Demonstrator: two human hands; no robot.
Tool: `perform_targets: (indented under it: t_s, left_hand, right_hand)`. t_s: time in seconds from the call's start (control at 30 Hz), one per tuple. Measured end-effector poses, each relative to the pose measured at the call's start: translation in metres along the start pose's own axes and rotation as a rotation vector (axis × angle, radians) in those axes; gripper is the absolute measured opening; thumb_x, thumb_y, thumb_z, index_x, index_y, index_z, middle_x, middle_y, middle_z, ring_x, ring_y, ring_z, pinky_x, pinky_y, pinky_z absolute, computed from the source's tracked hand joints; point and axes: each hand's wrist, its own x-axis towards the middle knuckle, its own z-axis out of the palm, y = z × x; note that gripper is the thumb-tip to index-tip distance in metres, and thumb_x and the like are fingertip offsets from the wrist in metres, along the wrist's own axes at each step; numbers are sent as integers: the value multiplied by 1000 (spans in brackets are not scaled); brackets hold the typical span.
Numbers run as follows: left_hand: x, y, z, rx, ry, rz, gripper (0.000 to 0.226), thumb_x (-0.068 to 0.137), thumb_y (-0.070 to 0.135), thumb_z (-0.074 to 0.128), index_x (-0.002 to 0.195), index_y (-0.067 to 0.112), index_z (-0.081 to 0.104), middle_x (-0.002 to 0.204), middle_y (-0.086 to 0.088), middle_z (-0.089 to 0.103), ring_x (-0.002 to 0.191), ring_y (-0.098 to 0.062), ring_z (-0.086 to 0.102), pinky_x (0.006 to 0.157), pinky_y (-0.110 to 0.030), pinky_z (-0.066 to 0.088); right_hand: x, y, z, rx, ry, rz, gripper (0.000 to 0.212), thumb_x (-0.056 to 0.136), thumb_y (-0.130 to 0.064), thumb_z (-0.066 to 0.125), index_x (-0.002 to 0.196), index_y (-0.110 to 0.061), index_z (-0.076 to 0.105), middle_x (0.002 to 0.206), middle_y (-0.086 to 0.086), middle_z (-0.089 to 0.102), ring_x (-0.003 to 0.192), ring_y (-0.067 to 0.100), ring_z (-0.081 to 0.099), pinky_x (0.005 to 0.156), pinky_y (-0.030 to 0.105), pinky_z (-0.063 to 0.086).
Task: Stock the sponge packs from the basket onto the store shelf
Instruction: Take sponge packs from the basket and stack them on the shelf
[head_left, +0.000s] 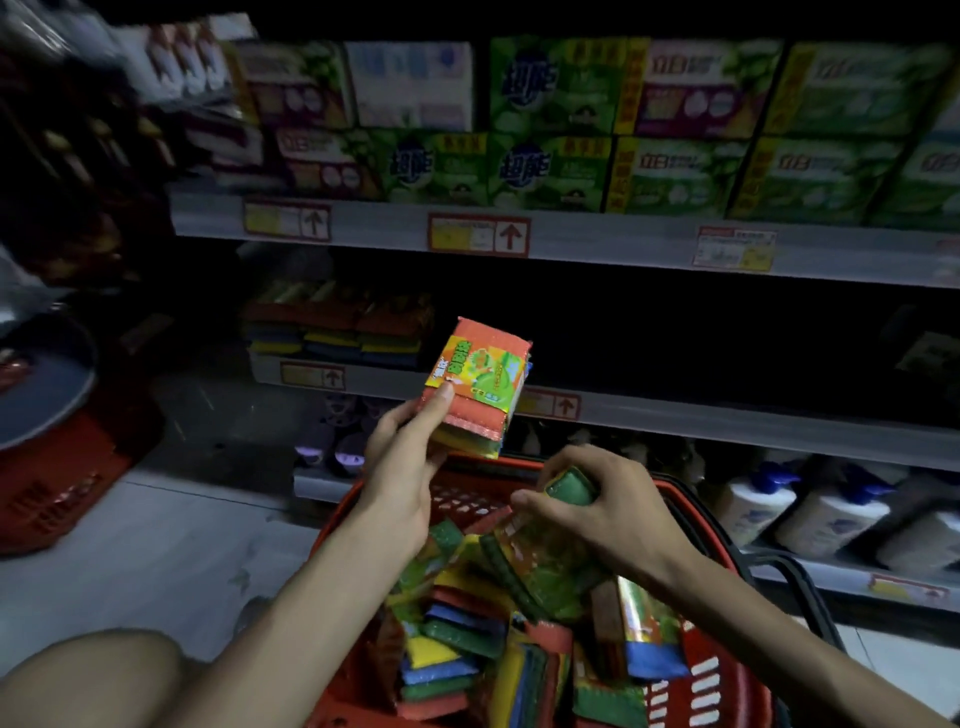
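The store shelf (675, 415) runs across the frame from nine o'clock to three o'clock, its middle tier dark and mostly bare, with a short row of stacked sponge packs (337, 327) already placed toward ten o'clock. Below it, at six o'clock, the red basket (727, 686) sits heaped with more sponge packs (467, 639) lying at all angles. The step in hand looks like the carry from basket to shelf: the left hand (405, 467) holds one raised pack (475, 387) up at the centre, thumb pressed on its printed label and fingers wrapped beneath, while the right hand (597, 504), at four o'clock, is curled closed around a green-edged pack (569, 488) just above the heap. The next move probably calls for reaching the raised pack toward eleven o'clock and setting it flat beside the stocked row, edges squared with its neighbours. That pack is a shrink-wrapped bundle of coloured layers, orange on top with yellow and green below, fronted by a glossy yellow-green label whose text is too blurred to read.
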Motion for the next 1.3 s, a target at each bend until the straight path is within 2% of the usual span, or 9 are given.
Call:
perform_targets:
  t_s: [0.17, 0.27, 0.4, 0.6, 0.73, 0.83, 0.9, 1.03, 1.3]
  left_hand:
    - [12, 5, -5, 55, 52, 57, 46, 78, 38, 87, 114, 15, 69, 109, -4, 78, 103, -19, 74, 94, -39, 57]
    - [24, 16, -6, 87, 71, 83, 38, 80, 34, 85, 108, 16, 68, 102, -2, 78, 87, -8, 75, 72, -24, 56]
    - [44, 26, -1, 264, 81, 174, 50, 63, 52, 90, 98, 25, 68, 100, 0, 77, 93, -17, 74, 85, -42, 61]
    - [77, 27, 11, 445, 15, 294, 30, 78, 45, 85, 93, 25, 68, 96, 4, 76, 93, -13, 73, 81, -33, 59]
    - [95, 27, 10, 491, -138, 279, 22, 93, 17, 73, 114, 17, 67, 105, 8, 73, 91, 10, 68, 74, -7, 50]
    - [108, 23, 6, 524, -197, 256, 26, 98, 1, 60, 119, 15, 60, 101, 19, 62, 76, 29, 57, 68, 1, 44]
    - [117, 19, 2, 555, -191, 247, 31, 99, 2, 56, 124, 20, 58, 99, 25, 57, 71, 32, 53, 66, 2, 43]
    - [128, 15, -6, 621, -115, 248, 33, 101, 15, 58, 132, 26, 59, 93, 22, 59, 68, 10, 56, 58, -5, 43]
    - [139, 6, -16, 597, -60, 171, 45, 103, 14, 55, 147, 24, 51, 71, 17, 41, 59, 2, 37, 50, -13, 33]
  right_hand:
    - [21, -28, 19, 254, -55, 10, 74, 74, -64, 80, 141, -55, 50, 125, -26, 65, 111, -7, 64, 94, 26, 57]
    - [32, -39, 37, 446, -98, 45, 72, 71, -57, 87, 129, -65, 45, 131, -33, 60, 115, -7, 64, 98, 25, 56]
    - [45, -42, 57, 586, -68, 76, 81, 64, -59, 90, 128, -67, 42, 135, -39, 51, 122, -2, 62, 102, 32, 55]
    - [67, -31, 76, 659, 30, 138, 100, 56, -63, 94, 143, -59, 43, 145, -27, 53, 123, 14, 66, 100, 45, 57]
    - [86, -24, 76, 661, 46, 124, 76, 61, -57, 92, 121, -67, 47, 131, -25, 63, 108, 8, 72, 90, 32, 62]
    - [102, -16, 77, 624, 44, 139, 77, 56, -62, 92, 119, -69, 48, 133, -17, 64, 108, 8, 72, 94, 37, 60]
    - [111, -10, 79, 603, 21, 133, 94, 53, -67, 92, 134, -64, 44, 137, -13, 62, 110, 9, 71, 95, 38, 60]
    - [128, 0, 82, 449, 0, 145, 135, 49, -79, 84, 161, -32, 25, 151, -16, 42, 125, 5, 57, 96, 24, 54]
    - [145, 1, 89, 232, -3, 99, 135, 52, -86, 76, 161, -25, 26, 161, -7, 39, 142, 12, 44, 112, 38, 47]
